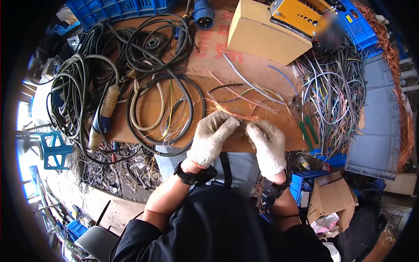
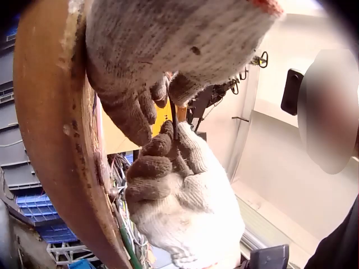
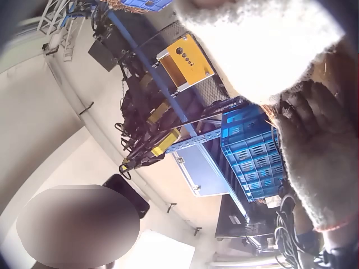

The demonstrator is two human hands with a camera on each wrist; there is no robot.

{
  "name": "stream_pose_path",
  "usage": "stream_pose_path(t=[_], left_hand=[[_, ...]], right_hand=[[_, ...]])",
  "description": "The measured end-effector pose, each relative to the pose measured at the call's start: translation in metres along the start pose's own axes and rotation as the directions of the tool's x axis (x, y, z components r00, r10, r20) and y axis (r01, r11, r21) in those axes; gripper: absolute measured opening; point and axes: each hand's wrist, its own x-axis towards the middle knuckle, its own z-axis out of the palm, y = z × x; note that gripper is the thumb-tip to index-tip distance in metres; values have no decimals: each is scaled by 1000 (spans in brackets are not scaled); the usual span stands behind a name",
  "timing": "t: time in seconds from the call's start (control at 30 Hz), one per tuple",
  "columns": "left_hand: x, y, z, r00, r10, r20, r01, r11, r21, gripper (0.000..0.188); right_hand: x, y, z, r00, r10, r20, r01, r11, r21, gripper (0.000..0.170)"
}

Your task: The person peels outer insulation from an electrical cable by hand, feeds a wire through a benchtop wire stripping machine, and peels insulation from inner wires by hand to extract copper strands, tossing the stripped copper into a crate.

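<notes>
Both hands wear whitish knitted gloves, dirty at the fingers. In the head view the left hand [image 1: 214, 135] pinches a bundle of bare copper strands [image 1: 233, 114] at the table's near edge. Close beside it, the right hand [image 1: 267, 142] has its fingers curled at the bundle's dark end. The left wrist view shows a short dark piece [image 2: 174, 120] between the two hands, with the right hand [image 2: 182, 196] pinching its lower end and the left hand [image 2: 168, 50] at its upper end. In the right wrist view the gloves hide most of the bundle.
Coiled black cables [image 1: 159, 43] lie on the table's left. Loose coloured wires [image 1: 248, 78] are in the middle, with green-handled pliers [image 1: 305, 126] and a wire heap [image 1: 334, 96] to the right. A cardboard box [image 1: 262, 32] stands behind, under a yellow machine [image 1: 299, 13].
</notes>
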Motion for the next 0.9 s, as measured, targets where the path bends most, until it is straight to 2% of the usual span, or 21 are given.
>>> stream_pose_path(t=[0.07,0.1,0.17,0.23,0.37,0.4,0.47,0.5,0.57,0.6,0.63,0.67,0.7,0.73,0.83,0.9], left_hand=[[2,-1,1,998,-34,-53,32,999,-38,19],[3,-2,0,998,-40,-55,38,999,-39,19],[4,-5,-5,996,-90,-19,87,989,-121,18],[3,-11,-9,995,-92,-37,86,987,-138,21],[2,-8,-6,996,-80,-34,80,997,-19,20],[2,-7,-6,996,-77,-35,78,996,45,20],[1,-1,2,997,-70,-46,72,997,41,20],[0,1,4,996,-62,-64,64,997,36,21],[-1,2,1,999,-39,-22,42,986,162,22],[-1,1,1,999,-33,-24,37,987,158,21],[-1,1,2,999,-28,-25,31,988,153,21],[-2,1,3,999,-28,-29,32,987,155,21],[-3,1,3,998,-46,-35,52,983,176,20],[-3,1,4,997,-63,-40,69,978,197,20],[-3,-5,3,998,-47,-47,57,968,246,19],[-3,-10,2,999,-15,-42,26,963,270,19]], right_hand=[[4,-1,-3,994,-74,79,87,981,-173,16],[6,0,-4,994,-68,80,81,982,-173,16],[9,3,-8,989,-146,-14,147,987,57,15],[20,0,-22,975,-125,-185,137,989,50,15],[29,0,-45,972,-49,-230,67,995,69,20],[28,0,-45,978,-87,-189,100,993,62,20],[25,1,-45,981,-124,-149,134,989,60,20],[22,0,-44,986,-149,-70,151,988,17,20],[20,-4,-38,977,-189,100,195,979,-57,27],[20,-10,-39,974,-139,179,166,976,-142,39],[22,-11,-35,973,-139,184,166,977,-137,39],[25,-13,-29,947,-239,214,284,935,-212,44],[27,-16,-25,909,-334,251,399,873,-282,49],[28,-24,-22,874,-388,294,483,762,-430,57],[33,-22,-16,872,-368,323,479,774,-414,58],[36,-22,-13,846,-424,324,530,736,-422,52]])
